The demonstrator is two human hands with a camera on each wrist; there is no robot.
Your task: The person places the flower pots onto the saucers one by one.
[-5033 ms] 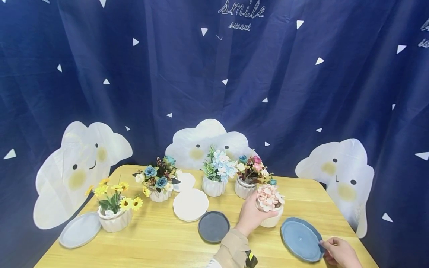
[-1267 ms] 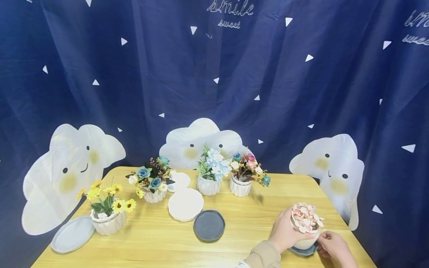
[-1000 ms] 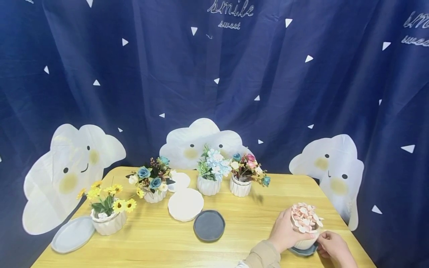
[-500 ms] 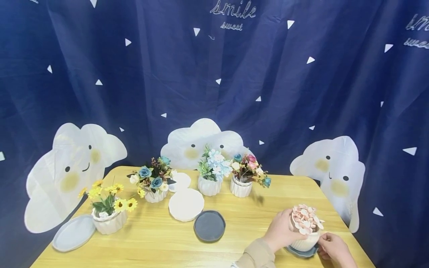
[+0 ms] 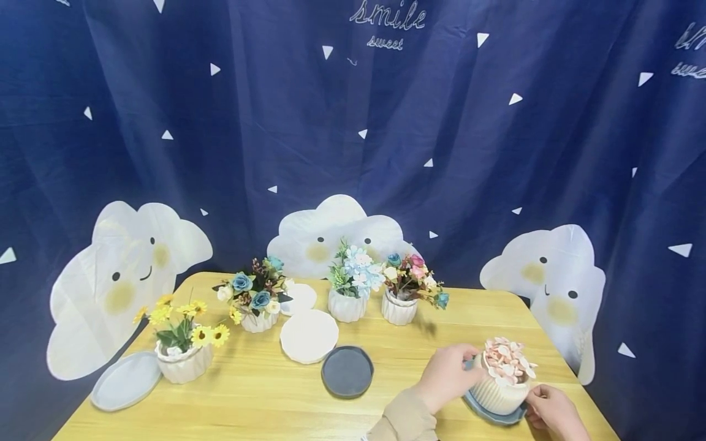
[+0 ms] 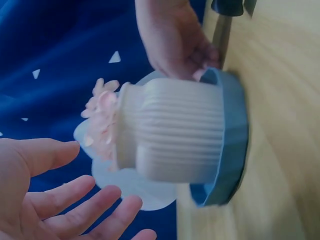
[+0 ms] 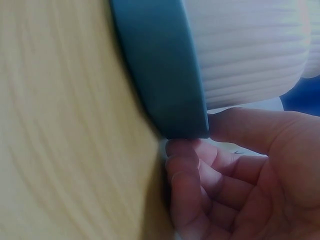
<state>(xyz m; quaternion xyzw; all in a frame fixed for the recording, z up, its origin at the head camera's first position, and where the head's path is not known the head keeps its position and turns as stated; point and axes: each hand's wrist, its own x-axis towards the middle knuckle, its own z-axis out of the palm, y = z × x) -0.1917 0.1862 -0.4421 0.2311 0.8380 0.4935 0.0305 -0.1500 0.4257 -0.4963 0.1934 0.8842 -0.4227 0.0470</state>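
A ribbed white flowerpot (image 5: 496,393) with pale pink artificial flowers (image 5: 508,360) stands upright on the blue plant saucer (image 5: 506,421) at the table's right front. My left hand (image 5: 445,378) is beside the pot's left side; in the left wrist view its fingers (image 6: 102,205) are spread and apart from the pot. On the other side, my right hand (image 5: 553,410) pinches the saucer's rim. In the right wrist view, the thumb (image 7: 240,127) lies over the saucer's edge, with the curled fingers below and outside it.
Left of the hands lie a dark grey saucer (image 5: 347,372) and a white saucer (image 5: 309,336). Pots with blue (image 5: 347,306), mixed (image 5: 399,308), and blue-and-cream (image 5: 259,320) flowers stand farther back. A yellow-flowered pot (image 5: 184,362) is beside a light grey saucer (image 5: 124,381).
The pink-flowered pot has moved right from beside the blue saucer onto it. Over the last half second my left hand has let go of the pot and drawn left; the right hand stays at the rim.
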